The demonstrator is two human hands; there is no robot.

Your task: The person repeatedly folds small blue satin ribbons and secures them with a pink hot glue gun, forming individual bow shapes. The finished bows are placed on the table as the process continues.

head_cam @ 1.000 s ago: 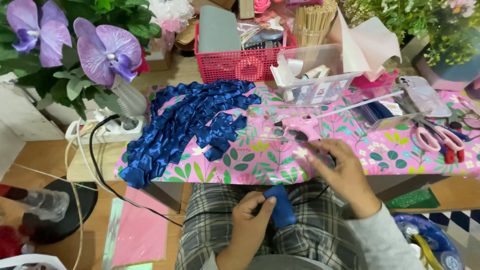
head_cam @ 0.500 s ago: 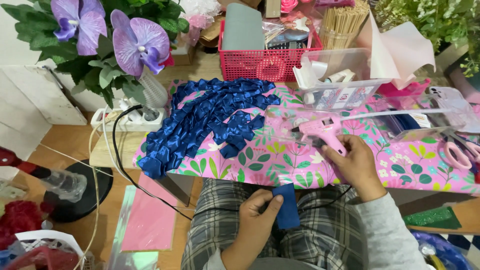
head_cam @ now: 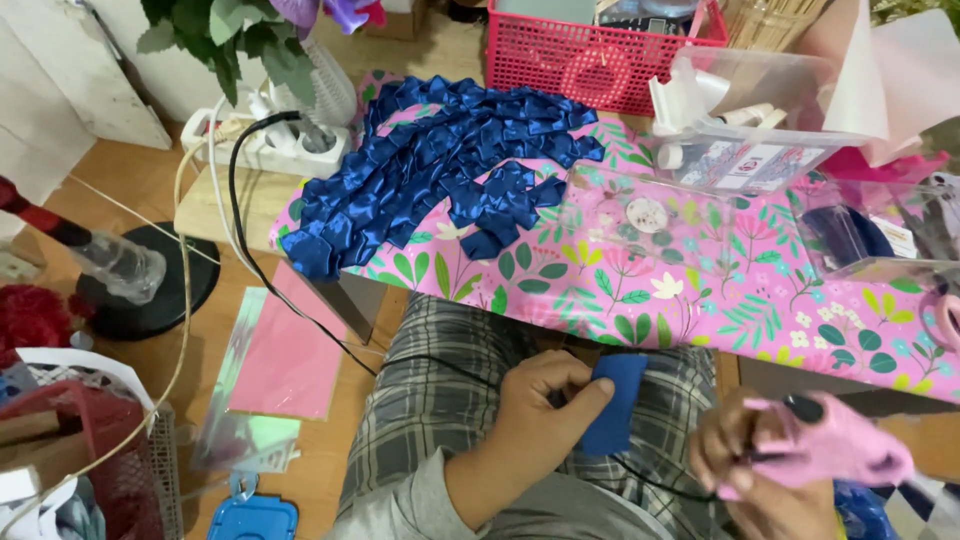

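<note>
- Pinching a folded blue ribbon piece (head_cam: 612,402) in my left hand (head_cam: 535,435), thumb on top, fingers clenched round it, held over my lap just below the near edge of the table (head_cam: 640,300).
- Right hand (head_cam: 760,470) is closed on a pink glue gun (head_cam: 825,448), blurred, down at lap level beside the ribbon piece; nozzle direction can't be told.
- Black cord (head_cam: 300,310) runs from the gun across my checked trousers (head_cam: 440,400) and up past the table's left corner to the white power strip (head_cam: 275,150).
- Risk, my call: gun and left fingertips are close together, so a hot drip or nozzle touch would burn fingers or the trousers.
- Risk: the cord crosses my lap under my left hand; a snag would jerk the gun or drag the strip.
- On the table's left end: pile of finished blue ribbon petals (head_cam: 440,170), overhanging the left corner; could slide off if the cord tugs past it.
- Mid table: clear plastic lid (head_cam: 640,215) lying flat; clear box (head_cam: 760,120) behind it.
- Far edge: red basket (head_cam: 600,60).
</note>
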